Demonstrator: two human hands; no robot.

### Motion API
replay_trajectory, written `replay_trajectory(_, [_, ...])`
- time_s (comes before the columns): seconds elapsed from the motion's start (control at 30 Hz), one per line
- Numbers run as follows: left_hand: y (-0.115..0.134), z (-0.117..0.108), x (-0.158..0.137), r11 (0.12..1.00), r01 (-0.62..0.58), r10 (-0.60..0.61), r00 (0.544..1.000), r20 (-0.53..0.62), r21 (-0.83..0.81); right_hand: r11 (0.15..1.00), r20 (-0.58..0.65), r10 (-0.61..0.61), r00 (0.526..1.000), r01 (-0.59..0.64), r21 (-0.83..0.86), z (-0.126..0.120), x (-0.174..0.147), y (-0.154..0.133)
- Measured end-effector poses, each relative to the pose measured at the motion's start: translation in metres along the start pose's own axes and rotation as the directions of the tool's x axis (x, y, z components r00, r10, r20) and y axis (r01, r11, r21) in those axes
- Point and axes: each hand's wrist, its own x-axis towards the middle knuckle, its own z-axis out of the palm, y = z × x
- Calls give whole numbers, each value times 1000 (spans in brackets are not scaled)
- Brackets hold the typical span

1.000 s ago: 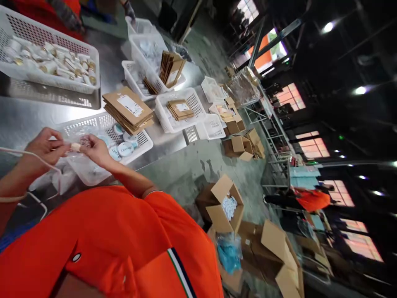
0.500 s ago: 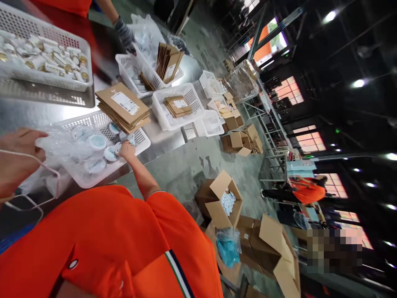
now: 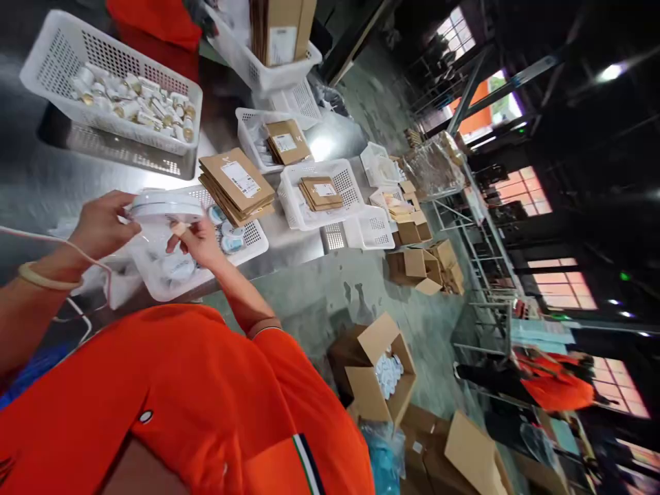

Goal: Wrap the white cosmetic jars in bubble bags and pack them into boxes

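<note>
My left hand [image 3: 106,223] pinches the left end of a white, rounded, flat-looking object [image 3: 168,205] with a glossy band; its exact kind I cannot make out. At its right end, my right hand [image 3: 199,240] has its fingers curled against the underside. Both hands are above a white perforated basket [image 3: 250,251]. Inside lie clear plastic bags and round, pale-lidded jars [image 3: 232,237], partly hidden by my hands. A stack of brown cardboard mailers [image 3: 237,182] with a white label rests on the basket's far side. A thin pale cord [image 3: 41,235] crosses my left forearm.
Beyond on the metal table, a white basket [image 3: 56,82] holds many small bottles. Other baskets with brown mailers [image 3: 320,192] stand to the right. Open cartons [image 3: 379,364] sit on the floor to my right. A co-worker's orange clothing [image 3: 155,24] shows across the table.
My left hand has moved right, from the plastic bag to the white object. My right hand has risen from the jars to it. The view has shifted; the co-worker's gloved hand is gone from sight.
</note>
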Motion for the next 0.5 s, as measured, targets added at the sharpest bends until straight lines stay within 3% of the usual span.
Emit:
replay_trajectory(0.07, [1, 2, -3, 999, -11, 12, 1000, 25, -45, 974, -5, 16, 1000, -17, -225, 4, 0, -7])
replay_trajectory(0.17, [2, 5, 0, 998, -58, 57, 994, 93, 9, 792, -126, -19, 992, -62, -607, -3, -2, -12])
replay_trajectory(0.27, [8, 15, 13, 991, -98, 84, 985, 149, 93, 672, -151, -71, 986, -65, -738, -21, 3, -15])
replay_trajectory(0.33, [13, 24, 23, 989, -131, 118, 980, 158, 73, 692, -153, -89, 984, -50, -720, -37, 9, -16])
replay_trajectory(0.43, [15, 37, 35, 969, -248, 241, 953, 185, 12, 803, -152, -106, 983, -6, -596, -60, 11, -10])
replay_trajectory(0.5, [7, 43, 34, 944, -329, 325, 920, 217, -19, 878, -84, -49, 995, 3, -478, -71, 4, 0])
